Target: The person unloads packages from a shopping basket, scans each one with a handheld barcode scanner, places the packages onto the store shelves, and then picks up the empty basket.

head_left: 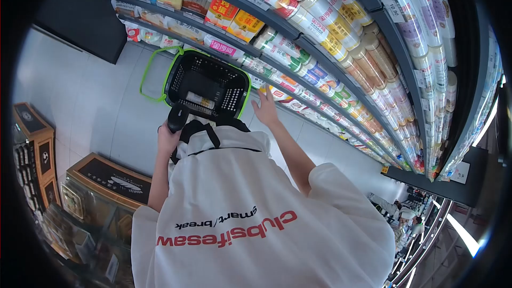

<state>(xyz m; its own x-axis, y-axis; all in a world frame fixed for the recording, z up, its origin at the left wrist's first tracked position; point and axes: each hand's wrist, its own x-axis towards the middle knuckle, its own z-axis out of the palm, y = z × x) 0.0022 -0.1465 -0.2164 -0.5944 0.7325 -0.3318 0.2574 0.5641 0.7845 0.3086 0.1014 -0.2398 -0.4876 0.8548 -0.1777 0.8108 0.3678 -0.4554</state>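
My left hand [168, 140] is closed around a dark, rounded grip [178, 117] at the near side of the shopping basket. The basket is black with a green rim [246, 88], and its green handle [142, 88] is swung out to the left. Inside lies a pale wrapped packet [200, 100], its label too small to read. My right hand [265, 109] is held out to the right of the basket, fingers apart and holding nothing. Just beyond its fingertips are packets [277, 94] on a low shelf; I cannot tell whether they touch.
Grey shelves [298, 40] of wrapped, stick-shaped packs curve along the front and right. Orange boxes [234, 17] stand on one shelf. A price tag [391, 4] hangs at upper right. Wood-trimmed display cases [109, 178] stand on the left, with tiled floor [114, 114] between.
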